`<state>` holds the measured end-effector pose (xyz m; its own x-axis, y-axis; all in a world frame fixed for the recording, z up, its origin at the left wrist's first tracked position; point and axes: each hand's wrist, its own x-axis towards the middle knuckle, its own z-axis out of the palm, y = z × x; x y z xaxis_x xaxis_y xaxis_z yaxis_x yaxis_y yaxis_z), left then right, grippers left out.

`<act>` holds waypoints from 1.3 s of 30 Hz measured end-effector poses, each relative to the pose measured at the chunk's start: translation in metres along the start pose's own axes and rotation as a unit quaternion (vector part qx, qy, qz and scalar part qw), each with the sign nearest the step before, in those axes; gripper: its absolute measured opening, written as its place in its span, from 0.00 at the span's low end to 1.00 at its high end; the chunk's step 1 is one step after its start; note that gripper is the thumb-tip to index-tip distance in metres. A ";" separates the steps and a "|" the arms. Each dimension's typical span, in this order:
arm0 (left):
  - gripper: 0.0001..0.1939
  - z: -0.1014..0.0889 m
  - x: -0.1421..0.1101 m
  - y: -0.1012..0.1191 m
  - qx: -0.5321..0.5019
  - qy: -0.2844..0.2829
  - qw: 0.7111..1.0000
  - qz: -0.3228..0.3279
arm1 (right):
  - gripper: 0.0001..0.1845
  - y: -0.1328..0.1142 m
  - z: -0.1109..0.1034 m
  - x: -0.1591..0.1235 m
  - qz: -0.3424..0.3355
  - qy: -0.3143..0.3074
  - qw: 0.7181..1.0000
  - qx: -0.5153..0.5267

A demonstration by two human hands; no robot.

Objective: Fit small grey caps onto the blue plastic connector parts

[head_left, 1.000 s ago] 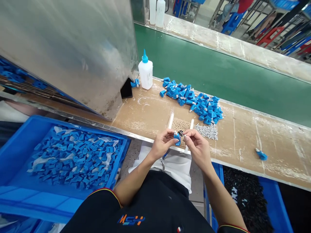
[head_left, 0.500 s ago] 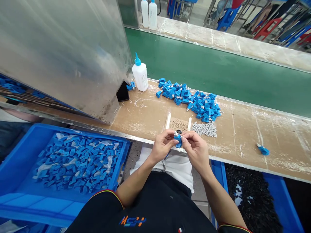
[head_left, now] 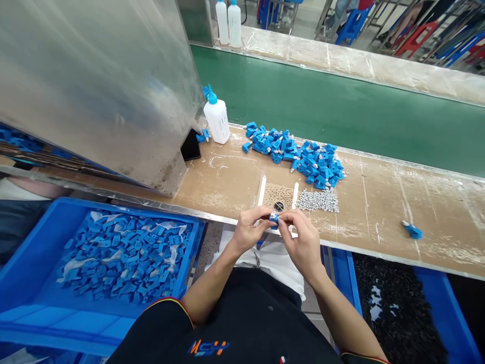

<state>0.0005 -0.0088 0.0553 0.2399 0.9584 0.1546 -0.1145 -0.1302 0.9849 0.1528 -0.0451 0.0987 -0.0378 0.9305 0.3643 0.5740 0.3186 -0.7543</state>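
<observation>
My left hand point(head_left: 250, 228) pinches a small blue plastic part point(head_left: 274, 219) with a white piece at its top, just over the table's front edge. Thumb and fingers of my right hand point(head_left: 302, 236) are closed at the part's right side; any tiny piece between them is hidden. Just beyond my fingertips lies a black round object point(head_left: 279, 206), at the near end of a patch of small tan pieces point(head_left: 278, 193) between two white strips. Small grey pieces point(head_left: 318, 200) lie spread to the right of it. Behind them is a heap of blue parts with white tips point(head_left: 314, 163).
A white bottle with a blue nozzle point(head_left: 217, 120) stands near a metal panel point(head_left: 113, 91). Beyond runs a green belt point(head_left: 322, 106). One blue part point(head_left: 413, 230) lies at right. Below the table are a blue bin point(head_left: 41, 242) of blue parts and black pieces point(head_left: 394, 308) in another bin.
Both hands have shifted slightly left, and the blue part is turned so that less of its body shows. The black round object is now uncovered beyond my fingers.
</observation>
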 end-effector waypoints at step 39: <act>0.14 -0.018 0.203 -0.037 0.216 0.137 0.966 -0.044 | 0.07 0.170 -0.092 -0.032 0.066 -0.011 0.975 -0.211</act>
<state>0.0362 0.1950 0.0493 -0.0410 0.9941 0.1003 0.3225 -0.0818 0.9430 0.3270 -0.0375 0.0097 0.0440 0.9636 0.2637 0.8608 0.0974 -0.4995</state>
